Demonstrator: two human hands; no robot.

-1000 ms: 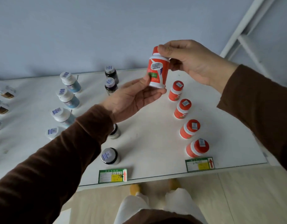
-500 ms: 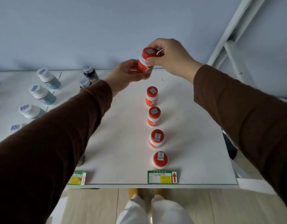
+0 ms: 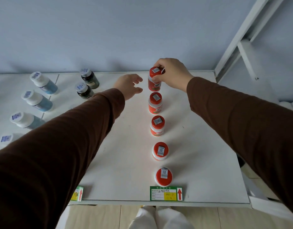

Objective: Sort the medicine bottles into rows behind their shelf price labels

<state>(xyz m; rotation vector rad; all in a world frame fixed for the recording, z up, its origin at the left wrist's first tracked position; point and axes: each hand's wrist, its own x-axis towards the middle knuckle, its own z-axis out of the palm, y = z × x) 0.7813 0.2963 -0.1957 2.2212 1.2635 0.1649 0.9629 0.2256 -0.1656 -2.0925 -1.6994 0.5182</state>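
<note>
A row of several red-capped orange bottles runs back from a green and yellow price label (image 3: 166, 193) at the shelf's front edge. My right hand (image 3: 172, 73) grips the cap of the rearmost orange bottle (image 3: 154, 83), which stands at the far end of that row. The nearest bottle of the row (image 3: 163, 177) sits just behind the label. My left hand (image 3: 129, 85) hovers just left of the held bottle, fingers relaxed, holding nothing.
Two dark bottles (image 3: 87, 85) stand at the back left. Blue bottles with white caps (image 3: 37, 100) line up further left. A second price label (image 3: 78, 194) peeks out under my left sleeve. The white shelf (image 3: 126, 154) ends at a metal frame (image 3: 241, 38) on the right.
The orange bottle has come down from mid-air to the shelf at the back of the row. My left hand has let go of it and drawn slightly away to the left.
</note>
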